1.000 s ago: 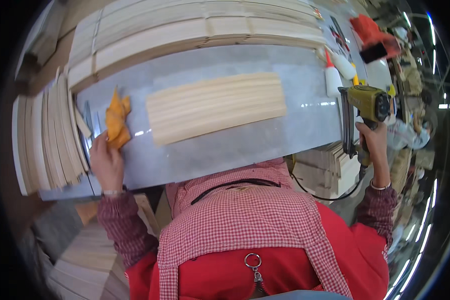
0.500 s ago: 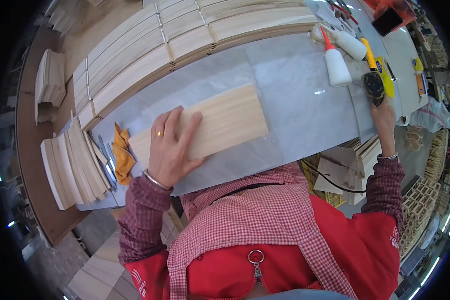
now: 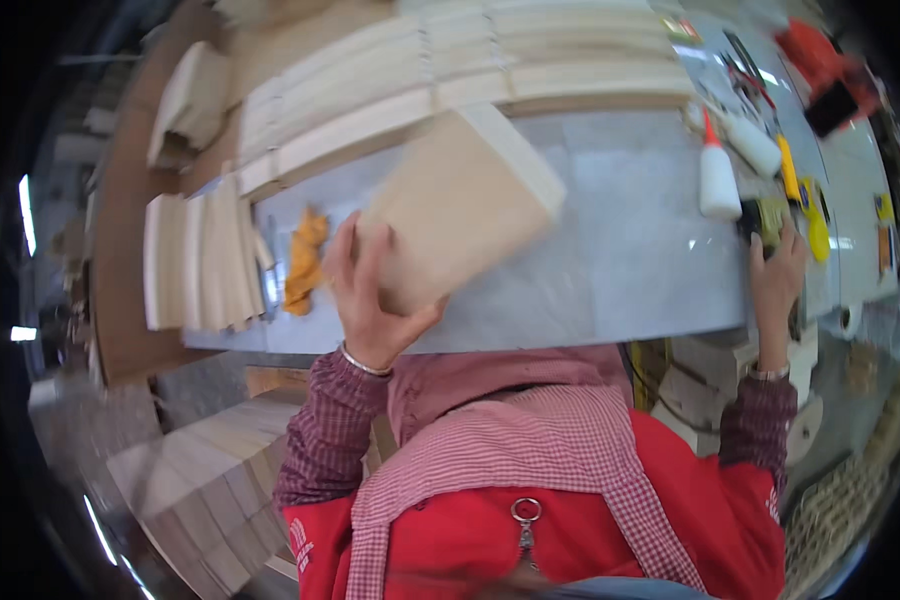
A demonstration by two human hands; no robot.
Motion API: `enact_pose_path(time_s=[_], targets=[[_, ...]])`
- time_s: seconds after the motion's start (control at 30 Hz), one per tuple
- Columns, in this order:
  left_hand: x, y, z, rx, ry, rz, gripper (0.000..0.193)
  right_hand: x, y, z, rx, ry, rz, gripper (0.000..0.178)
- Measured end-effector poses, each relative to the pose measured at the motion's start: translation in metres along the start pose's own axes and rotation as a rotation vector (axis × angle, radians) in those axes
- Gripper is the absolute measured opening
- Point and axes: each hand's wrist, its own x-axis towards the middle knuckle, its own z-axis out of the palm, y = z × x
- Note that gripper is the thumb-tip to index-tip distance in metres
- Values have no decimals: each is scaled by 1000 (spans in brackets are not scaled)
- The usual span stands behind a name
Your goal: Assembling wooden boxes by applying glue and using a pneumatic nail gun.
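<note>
A pale wooden board (image 3: 465, 205) is lifted and tilted above the grey worktop (image 3: 640, 270), its far right end raised and a lighter end edge showing. My left hand (image 3: 375, 300) grips its near left corner, thumb below and fingers on the left side. Motion smears the board's face. At the right side of the worktop, my right hand (image 3: 778, 270) has its fingers about a small dark tool (image 3: 768, 218) with a yellowish face. What kind of tool it is cannot be made out. A white bottle with a red nozzle (image 3: 718, 185) stands just left of it.
Strapped bundles of wooden boards (image 3: 390, 110) line the back. Upright wooden pieces (image 3: 195, 260) and an orange cloth (image 3: 305, 262) are on the left. A second white bottle (image 3: 753, 148), a yellow-handled tool (image 3: 788, 168) and pliers (image 3: 748, 80) lie at the right.
My left hand has picked the board up off the worktop and tilted it. My right hand has shifted slightly with the dark tool, which is turned differently. The whole view has swung.
</note>
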Motion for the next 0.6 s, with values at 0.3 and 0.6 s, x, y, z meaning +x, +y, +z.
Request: enact_pose_path(time_s=[0.3,0.6], targets=[[-13,22,-81,-1717,490,-762,48,-76,-275,-64,1741,-1232,-476,73],[-104,112,-218,-153,795,-258,78,-153,-361,-182,1567,-837,-1163,60]])
